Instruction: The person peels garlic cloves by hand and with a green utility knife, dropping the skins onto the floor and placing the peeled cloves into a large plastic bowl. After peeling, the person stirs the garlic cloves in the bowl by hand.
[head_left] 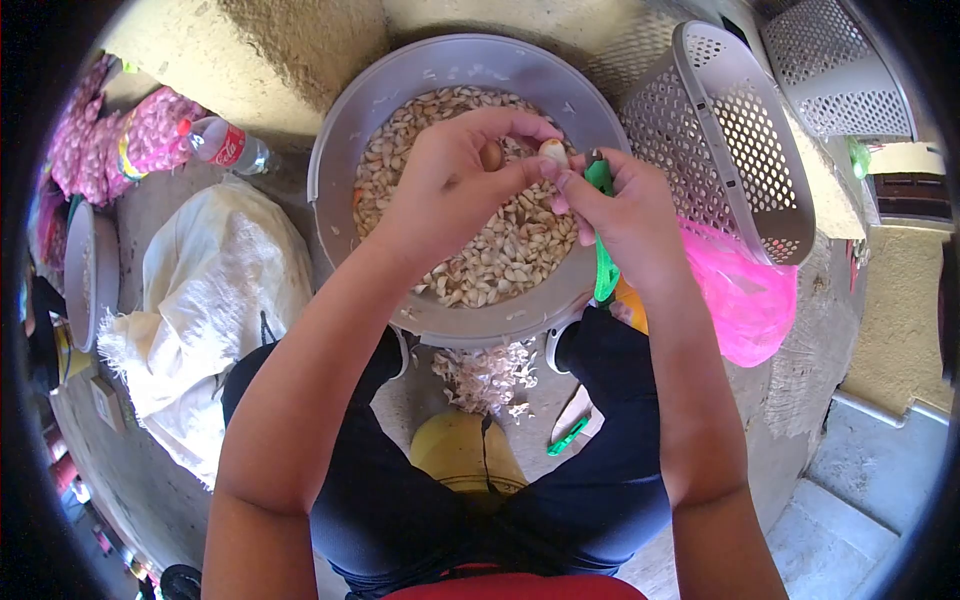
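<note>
Over a grey basin of garlic cloves in water, both of my hands meet. My left hand pinches a pale garlic clove between thumb and forefinger, and a brownish clove sits in its curled fingers. Closed around a green-handled small knife is my right hand, with its thumb close to the pinched clove. The knife's blade is mostly hidden by the fingers.
Right of the basin are perforated grey baskets and a pink bag. Left are a white sack, a bottle and pink net bags of garlic. Peelings and a green cutter lie between my feet.
</note>
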